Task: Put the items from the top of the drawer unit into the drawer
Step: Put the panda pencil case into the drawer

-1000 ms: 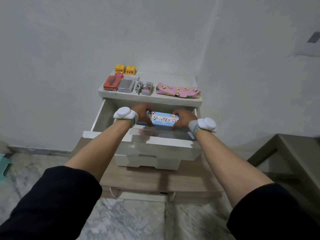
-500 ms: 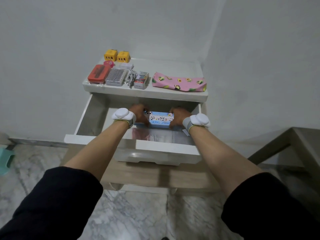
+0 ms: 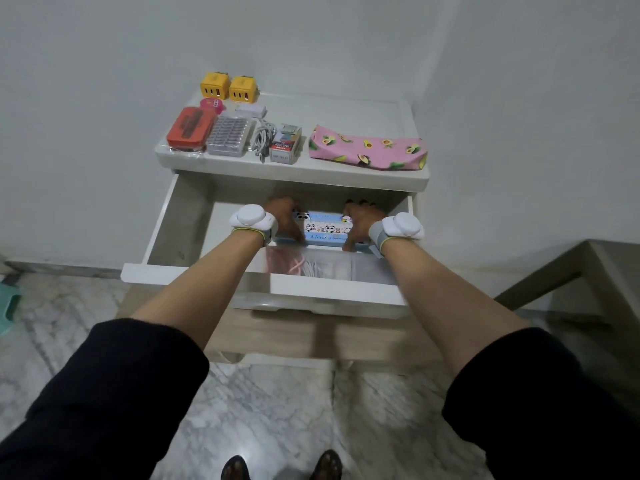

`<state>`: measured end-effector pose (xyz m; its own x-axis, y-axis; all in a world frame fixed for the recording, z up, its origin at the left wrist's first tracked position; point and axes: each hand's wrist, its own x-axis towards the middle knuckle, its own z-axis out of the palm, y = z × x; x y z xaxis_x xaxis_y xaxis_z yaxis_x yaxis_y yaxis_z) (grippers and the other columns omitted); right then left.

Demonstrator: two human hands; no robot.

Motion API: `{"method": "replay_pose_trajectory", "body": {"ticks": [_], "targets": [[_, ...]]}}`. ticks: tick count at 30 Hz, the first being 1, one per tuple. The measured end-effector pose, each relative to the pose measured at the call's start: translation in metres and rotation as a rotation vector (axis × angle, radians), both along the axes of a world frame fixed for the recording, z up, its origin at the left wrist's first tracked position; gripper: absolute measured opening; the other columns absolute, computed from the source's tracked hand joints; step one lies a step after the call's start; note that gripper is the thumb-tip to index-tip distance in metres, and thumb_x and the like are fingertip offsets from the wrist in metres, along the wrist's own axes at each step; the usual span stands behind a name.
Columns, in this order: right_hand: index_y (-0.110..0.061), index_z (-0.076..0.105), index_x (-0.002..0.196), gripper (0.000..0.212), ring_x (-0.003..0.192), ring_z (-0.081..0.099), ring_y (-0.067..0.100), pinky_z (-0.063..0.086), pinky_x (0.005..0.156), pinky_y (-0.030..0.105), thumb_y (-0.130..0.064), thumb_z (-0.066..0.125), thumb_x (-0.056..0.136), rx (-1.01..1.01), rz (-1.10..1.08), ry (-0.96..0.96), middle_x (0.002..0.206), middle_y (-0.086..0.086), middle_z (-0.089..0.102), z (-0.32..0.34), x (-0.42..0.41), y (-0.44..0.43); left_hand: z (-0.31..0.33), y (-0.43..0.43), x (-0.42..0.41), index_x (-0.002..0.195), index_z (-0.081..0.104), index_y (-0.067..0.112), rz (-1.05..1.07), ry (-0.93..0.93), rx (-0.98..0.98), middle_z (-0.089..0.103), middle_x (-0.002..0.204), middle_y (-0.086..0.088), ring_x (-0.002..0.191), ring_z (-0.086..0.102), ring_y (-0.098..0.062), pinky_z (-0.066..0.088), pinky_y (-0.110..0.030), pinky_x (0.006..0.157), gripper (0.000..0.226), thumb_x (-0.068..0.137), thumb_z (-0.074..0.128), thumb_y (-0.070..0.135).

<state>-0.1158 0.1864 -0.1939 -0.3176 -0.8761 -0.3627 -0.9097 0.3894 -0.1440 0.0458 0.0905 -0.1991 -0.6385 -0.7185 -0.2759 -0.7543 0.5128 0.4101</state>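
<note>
Both hands are inside the open white drawer (image 3: 180, 220), gripping a blue panda-print box (image 3: 323, 228) near its back. My left hand (image 3: 284, 216) holds the box's left end, my right hand (image 3: 360, 221) its right end. On the unit's top (image 3: 367, 109) lie a pink avocado-print pouch (image 3: 367, 148), an orange-red case (image 3: 188, 129), a clear grey case (image 3: 228, 136), a coiled white cable (image 3: 263, 138), a small labelled box (image 3: 285, 145), two yellow chargers (image 3: 214, 85), a pink item (image 3: 212, 105) and a white adapter (image 3: 251, 110).
A clear plastic bag with something pink (image 3: 294, 266) lies at the drawer's front. The unit stands in a white wall corner on a wooden base (image 3: 311, 337). A wooden frame (image 3: 554, 271) is at right, a teal object (image 3: 10, 303) at left, marble floor below.
The camera has come closer and looks more steeply down. Both hands have moved the panda box deeper into the drawer, toward its back.
</note>
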Motion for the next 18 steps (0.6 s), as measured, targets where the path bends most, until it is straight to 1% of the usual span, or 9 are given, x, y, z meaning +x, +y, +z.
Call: {"method": "replay_pose_trajectory", "body": {"ticks": [3, 6, 9, 10, 12, 13, 14, 16, 18], "targets": [[-0.012, 0.055, 0.125, 0.063, 0.109, 0.06, 0.03, 0.048, 0.081, 0.027, -0.027, 0.082, 0.07, 0.033, -0.011, -0.011, 0.121, 0.011, 0.06, 0.001, -0.004, 0.004, 0.002, -0.002, -0.002, 0.119, 0.064, 0.017, -0.01, -0.005, 0.034, 0.065, 0.124, -0.006, 0.111, 0.061, -0.026, 0.047, -0.027, 0.09, 0.062, 0.061, 0.087, 0.026], [-0.011, 0.061, 0.121, 0.051, 0.105, 0.065, 0.027, 0.05, 0.08, 0.027, -0.026, 0.078, 0.075, 0.088, -0.014, -0.012, 0.119, 0.01, 0.066, 0.001, -0.003, 0.007, 0.007, 0.001, -0.005, 0.116, 0.066, 0.013, -0.011, -0.009, 0.076, 0.065, 0.122, -0.007, 0.108, 0.062, -0.026, 0.045, -0.023, 0.081, 0.052, 0.067, 0.084, 0.018], [-0.009, 0.059, 0.125, 0.052, 0.095, 0.063, 0.025, 0.049, 0.076, 0.027, -0.02, 0.076, 0.077, 0.133, -0.045, -0.044, 0.122, 0.01, 0.065, 0.001, -0.003, 0.006, 0.004, 0.006, -0.01, 0.114, 0.067, 0.009, -0.003, -0.007, 0.096, 0.066, 0.122, -0.006, 0.106, 0.063, -0.025, 0.042, -0.02, 0.076, 0.047, 0.069, 0.081, 0.013], [-0.007, 0.058, 0.127, 0.054, 0.097, 0.063, 0.025, 0.051, 0.079, 0.028, -0.018, 0.076, 0.077, 0.155, -0.045, -0.059, 0.125, 0.011, 0.064, 0.003, -0.002, 0.005, 0.004, 0.008, -0.012, 0.114, 0.067, 0.008, -0.005, -0.008, 0.099, 0.066, 0.124, -0.005, 0.106, 0.064, -0.025, 0.042, -0.019, 0.076, 0.046, 0.07, 0.08, 0.012], [-0.005, 0.056, 0.131, 0.056, 0.112, 0.062, 0.027, 0.051, 0.091, 0.031, -0.017, 0.074, 0.08, 0.183, -0.029, -0.053, 0.13, 0.01, 0.061, 0.006, -0.002, 0.004, 0.001, 0.012, -0.016, 0.114, 0.068, 0.008, -0.001, 0.001, 0.114, 0.066, 0.125, -0.004, 0.107, 0.064, -0.024, 0.042, -0.018, 0.076, 0.044, 0.072, 0.079, 0.011], [-0.004, 0.057, 0.131, 0.053, 0.115, 0.061, 0.027, 0.05, 0.092, 0.031, -0.017, 0.073, 0.082, 0.193, -0.014, -0.036, 0.131, 0.009, 0.06, 0.007, -0.002, 0.004, 0.0, 0.014, -0.018, 0.114, 0.068, 0.008, 0.002, 0.004, 0.121, 0.066, 0.125, -0.004, 0.107, 0.064, -0.024, 0.041, -0.018, 0.076, 0.043, 0.072, 0.078, 0.01], [-0.004, 0.058, 0.13, 0.048, 0.112, 0.061, 0.027, 0.05, 0.089, 0.03, -0.015, 0.069, 0.084, 0.199, -0.001, -0.017, 0.131, 0.009, 0.061, 0.008, -0.001, 0.004, -0.001, 0.015, -0.02, 0.114, 0.068, 0.008, 0.005, 0.005, 0.123, 0.066, 0.125, -0.004, 0.108, 0.064, -0.023, 0.041, -0.018, 0.076, 0.042, 0.073, 0.078, 0.01], [-0.004, 0.061, 0.126, 0.037, 0.095, 0.059, 0.025, 0.046, 0.075, 0.026, -0.011, 0.06, 0.089, 0.2, 0.007, 0.032, 0.128, 0.011, 0.063, 0.008, -0.003, 0.006, -0.002, 0.018, -0.023, 0.115, 0.067, 0.01, -0.001, 0.007, 0.114, 0.066, 0.126, -0.003, 0.109, 0.063, -0.023, 0.04, -0.018, 0.076, 0.042, 0.074, 0.077, 0.011], [-0.003, 0.063, 0.124, 0.034, 0.088, 0.053, 0.023, 0.04, 0.072, 0.023, -0.005, 0.052, 0.091, 0.197, 0.007, 0.059, 0.126, 0.012, 0.064, 0.008, -0.005, 0.009, -0.003, 0.02, -0.025, 0.116, 0.067, 0.012, -0.016, 0.0, 0.101, 0.064, 0.128, -0.001, 0.11, 0.063, -0.023, 0.04, -0.019, 0.078, 0.043, 0.074, 0.077, 0.014]]}}
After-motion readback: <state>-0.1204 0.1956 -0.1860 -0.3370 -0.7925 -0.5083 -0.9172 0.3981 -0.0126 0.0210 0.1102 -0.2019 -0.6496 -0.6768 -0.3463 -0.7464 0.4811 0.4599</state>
